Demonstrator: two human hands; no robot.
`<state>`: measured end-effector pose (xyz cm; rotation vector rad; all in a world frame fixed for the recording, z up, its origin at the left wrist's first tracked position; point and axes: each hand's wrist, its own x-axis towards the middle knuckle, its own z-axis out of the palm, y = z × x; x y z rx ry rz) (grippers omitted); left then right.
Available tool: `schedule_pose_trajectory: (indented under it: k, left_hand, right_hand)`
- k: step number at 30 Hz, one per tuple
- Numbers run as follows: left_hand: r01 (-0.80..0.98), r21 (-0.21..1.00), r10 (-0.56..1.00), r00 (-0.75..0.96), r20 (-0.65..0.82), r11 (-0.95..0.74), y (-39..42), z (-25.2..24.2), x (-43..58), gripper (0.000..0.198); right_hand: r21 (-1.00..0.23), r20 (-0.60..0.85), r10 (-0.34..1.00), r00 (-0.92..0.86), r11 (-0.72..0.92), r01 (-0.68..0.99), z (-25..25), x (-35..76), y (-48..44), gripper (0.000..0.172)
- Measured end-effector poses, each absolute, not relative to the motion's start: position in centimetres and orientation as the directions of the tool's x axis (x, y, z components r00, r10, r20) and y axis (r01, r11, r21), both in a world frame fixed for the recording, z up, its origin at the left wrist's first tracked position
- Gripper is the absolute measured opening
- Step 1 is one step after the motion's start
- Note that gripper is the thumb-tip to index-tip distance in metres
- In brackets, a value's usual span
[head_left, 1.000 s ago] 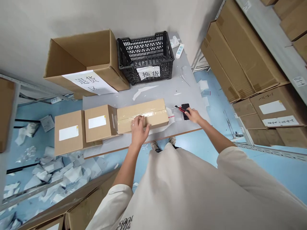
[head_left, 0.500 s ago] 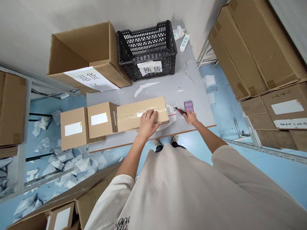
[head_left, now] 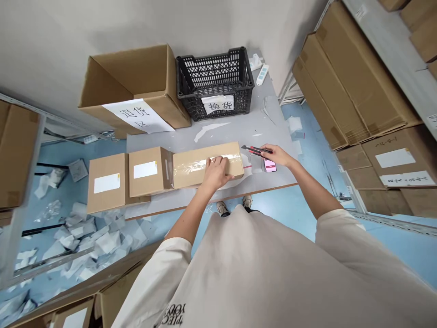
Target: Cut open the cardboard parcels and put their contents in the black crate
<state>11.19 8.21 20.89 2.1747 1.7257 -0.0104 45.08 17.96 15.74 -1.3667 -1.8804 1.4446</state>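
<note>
A long cardboard box (head_left: 191, 159) with glossy clear tape along its top lies on the table. Across the right part of its top rests my left hand (head_left: 216, 174), fingers bent over the tape and thumb at the near edge, gripping it. My right hand (head_left: 278, 155) is closed around a red and black utility knife (head_left: 254, 150), whose blade points left at the box's right end. Below that hand lies a phone (head_left: 270, 165) with a pink lit screen. Two labelled cardboard boxes, a middle one (head_left: 145, 180) and a left one (head_left: 105, 198), stand left of the long box.
Behind stand a large open carton (head_left: 177, 109) and a black plastic crate (head_left: 215, 89), both with paper signs. A power strip (head_left: 262, 74) lies at the table's back right. Shelves with big cartons (head_left: 358, 82) flank the right. Scrap packaging (head_left: 109, 243) litters the left floor.
My right hand has lifted the utility knife off the table beside the phone, bringing its blade toward the box's right end. My left hand stays on the box. The camera view has shifted slightly.
</note>
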Motion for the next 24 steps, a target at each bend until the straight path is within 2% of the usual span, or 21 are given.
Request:
schedule_pose_trajectory:
  k: [6, 13, 19, 24]
  left_hand:
    - [0.945, 0.290, 0.936, 0.231, -0.265, -0.151, 9.5, 20.1, 11.8, 0.087]
    - [0.936, 0.284, 0.946, 0.265, -0.187, -0.206, 8.4, 19.6, 11.8, 0.076]
    - [0.928, 0.303, 0.952, 0.269, -0.149, -0.215, 8.2, 19.4, 11.6, 0.075]
    - [0.924, 0.315, 0.951, 0.273, -0.148, -0.216, 8.5, 19.3, 11.4, 0.073]
  right_hand:
    - [-0.797, -0.261, 0.802, -0.536, 0.134, 0.589, 20.4, 43.2, 18.9, 0.041]
    - [-0.746, -0.327, 0.681, -0.655, 0.239, 0.622, 20.4, 42.3, 21.6, 0.045]
    - [-0.776, -0.397, 0.637, -0.661, 0.152, 0.613, 19.1, 42.4, 21.7, 0.049]
    - [-0.844, -0.432, 0.624, -0.651, -0.026, 0.535, 17.4, 43.9, 18.9, 0.061]
